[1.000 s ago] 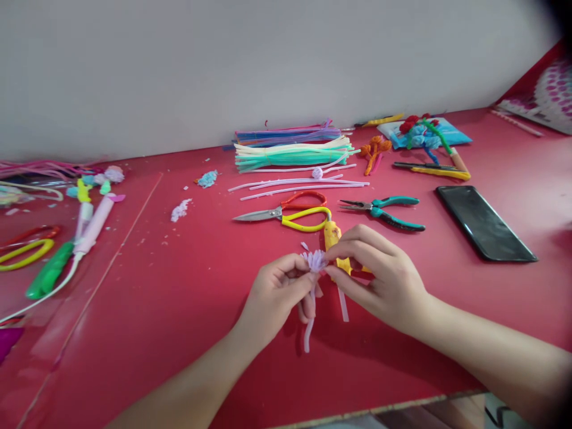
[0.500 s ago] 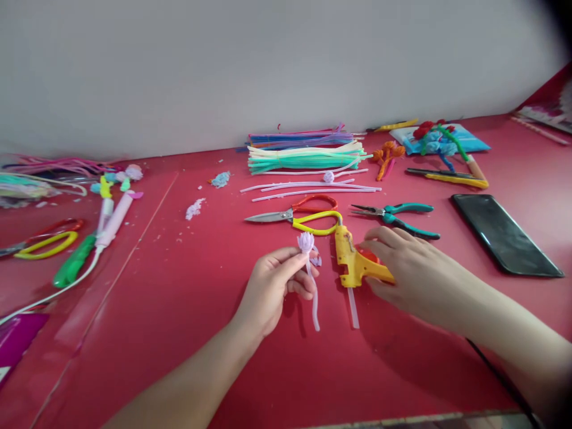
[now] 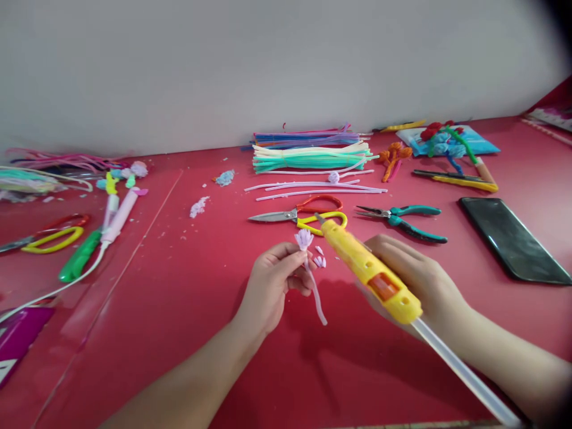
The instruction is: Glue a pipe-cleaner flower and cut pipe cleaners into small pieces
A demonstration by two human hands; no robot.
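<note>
Behind red tabletop (image 3: 187, 292), grey wall (image 3: 179, 71)

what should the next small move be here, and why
Probably tilt the glue gun so its nozzle meets the lilac flower. The right hand holds the glue gun raised with a glue stick in its back, and the nozzle sits close to the flower but apart from it, while the left hand pinches the stem just below.

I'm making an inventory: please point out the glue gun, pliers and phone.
Glue gun (image 3: 358, 258): head view, on its yellow body.
Pliers (image 3: 395, 218): head view, where the handles meet.
Phone (image 3: 510, 239): head view, middle of its dark screen.
</note>
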